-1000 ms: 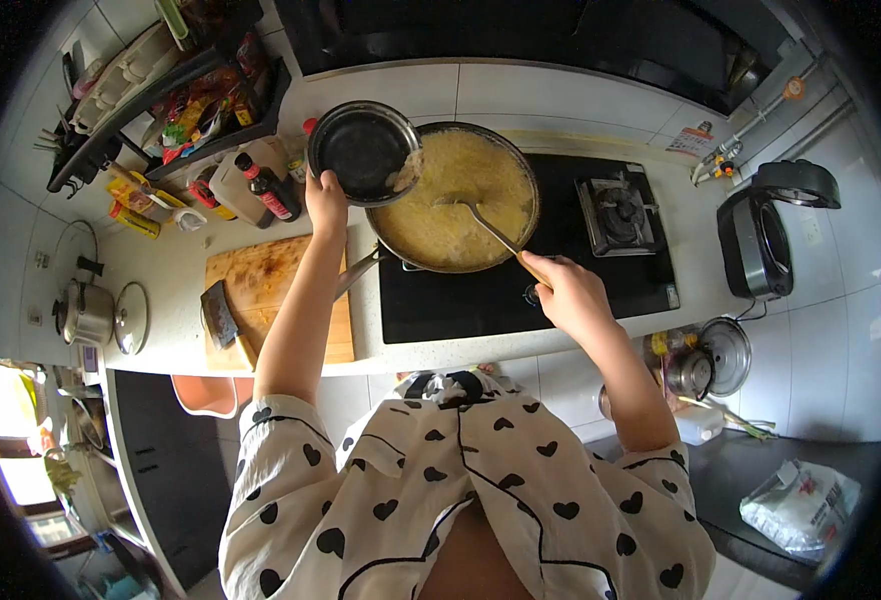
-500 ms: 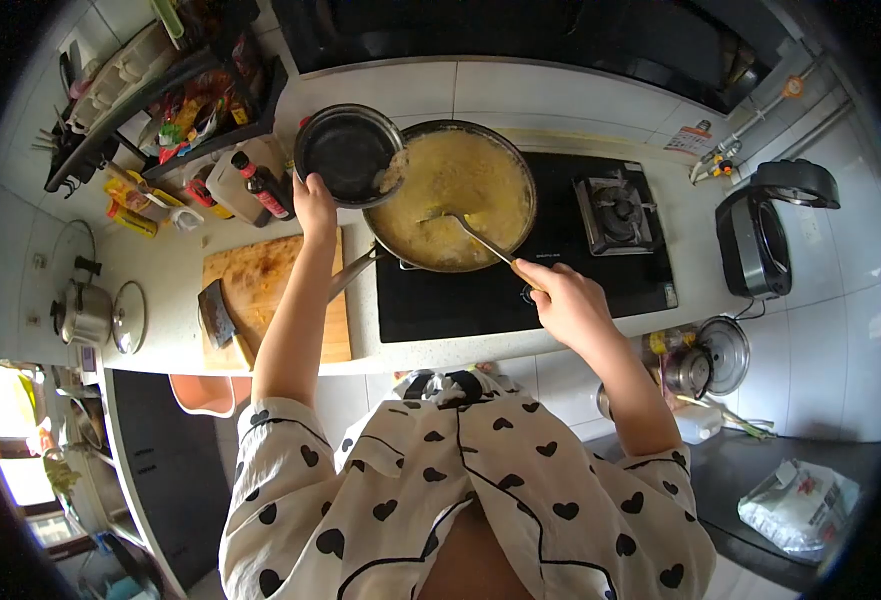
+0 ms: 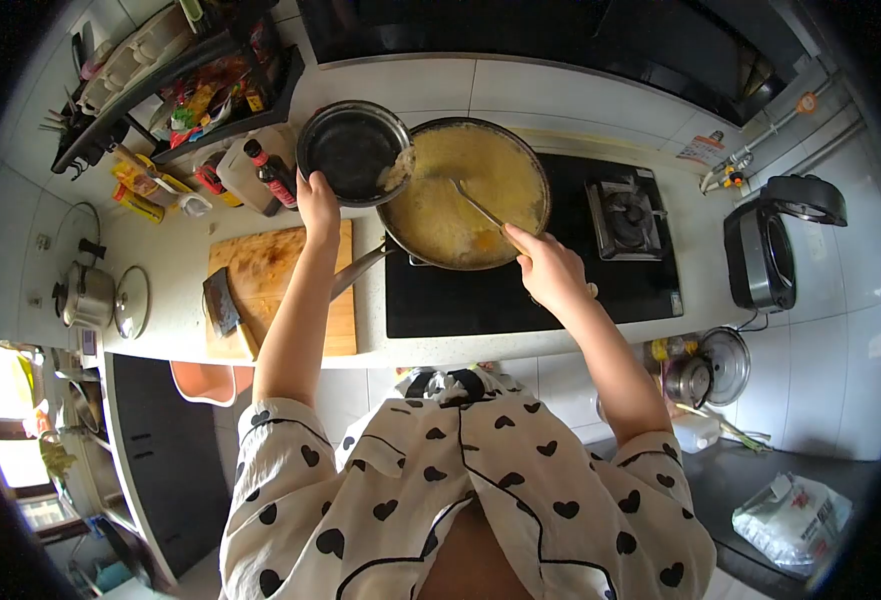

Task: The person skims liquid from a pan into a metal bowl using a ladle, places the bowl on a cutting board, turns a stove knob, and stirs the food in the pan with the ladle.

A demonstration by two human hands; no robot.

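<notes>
— Both hands: report status.

— Left hand (image 3: pixel 318 203) grips the rim of the dark bowl (image 3: pixel 352 152), held tilted at the left edge of the pan (image 3: pixel 465 193). Right hand (image 3: pixel 550 268) is closed around the handle of the spatula (image 3: pixel 475 207), whose blade rests in the pan's contents.

— Describe the pan and bowl.

— I see a round metal pan, filled nearly to the rim with a pale yellow, wet mixture. It sits on the black hob (image 3: pixel 530 290), over the left burner position; its long handle points toward the cutting board (image 3: pixel 275 290). The bowl is almost empty, with a small lump of the same mixture clinging at the edge that meets the pan.

— Surface and room?

— White worktop (image 3: pixel 170 270), white wall tiles. A cleaver (image 3: pixel 222 303) lies on the wooden cutting board. Bottles (image 3: pixel 260 175) and a loaded rack (image 3: pixel 175 85) stand behind it. One free gas burner (image 3: pixel 622 215) lies right of the pan.
</notes>
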